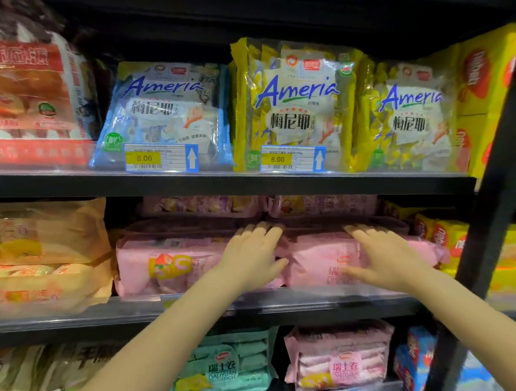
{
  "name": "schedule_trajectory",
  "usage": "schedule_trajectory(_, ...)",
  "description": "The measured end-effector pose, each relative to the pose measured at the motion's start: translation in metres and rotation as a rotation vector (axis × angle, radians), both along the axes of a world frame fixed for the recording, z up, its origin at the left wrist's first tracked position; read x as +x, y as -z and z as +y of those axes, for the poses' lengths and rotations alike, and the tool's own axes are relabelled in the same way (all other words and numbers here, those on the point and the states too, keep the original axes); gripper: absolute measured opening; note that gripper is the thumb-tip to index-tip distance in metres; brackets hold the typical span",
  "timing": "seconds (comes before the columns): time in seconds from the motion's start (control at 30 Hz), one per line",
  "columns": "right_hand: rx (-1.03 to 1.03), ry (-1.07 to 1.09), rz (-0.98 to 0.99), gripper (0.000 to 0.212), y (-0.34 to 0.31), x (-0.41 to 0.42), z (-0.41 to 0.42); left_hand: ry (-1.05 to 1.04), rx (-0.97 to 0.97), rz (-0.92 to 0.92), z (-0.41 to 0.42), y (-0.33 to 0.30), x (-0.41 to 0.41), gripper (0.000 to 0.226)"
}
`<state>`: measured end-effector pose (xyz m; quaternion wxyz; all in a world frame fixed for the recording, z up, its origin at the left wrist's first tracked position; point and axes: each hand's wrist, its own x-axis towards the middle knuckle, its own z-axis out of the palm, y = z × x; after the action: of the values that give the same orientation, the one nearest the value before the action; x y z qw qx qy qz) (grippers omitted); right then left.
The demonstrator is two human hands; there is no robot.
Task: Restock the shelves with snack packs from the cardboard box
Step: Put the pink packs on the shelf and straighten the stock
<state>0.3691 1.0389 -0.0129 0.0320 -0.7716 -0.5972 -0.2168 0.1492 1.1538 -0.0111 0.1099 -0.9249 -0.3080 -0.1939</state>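
Two stacks of pink snack packs lie side by side on the middle shelf. My left hand rests flat on the left pink pack, fingers spread over its right end. My right hand lies flat on the right pink pack, fingers apart and pointing toward the shelf's back. Neither hand closes around a pack. More pink packs lie further back on the same shelf. The cardboard box is out of view.
Blue and yellow Ameria bags stand on the upper shelf. Tan bread bags fill the middle shelf's left. Yellow boxes sit at its right by a black upright post. A mint pack and pink pack lie below.
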Motion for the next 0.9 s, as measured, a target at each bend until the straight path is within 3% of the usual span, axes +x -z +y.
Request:
schedule_trajectory(0.17,-0.078,0.097,-0.093,0.083,0.0,0.019,-0.023,0.102,-0.057,0.04,-0.007,0.001,0.045,0.064)
schedule_trajectory(0.47,-0.068,0.119,-0.09,0.064,0.012,0.021,-0.018,0.086,-0.036,0.011,0.0,0.014,0.055,0.054)
schedule_trajectory(0.63,-0.098,0.07,-0.052,0.068,0.001,0.026,-0.023,0.094,0.0,0.01,0.005,0.012,0.05,0.058)
schedule_trajectory(0.9,-0.117,0.175,-0.059,0.082,-0.002,0.044,-0.025,0.123,-0.071,0.066,0.017,0.013,0.045,0.085)
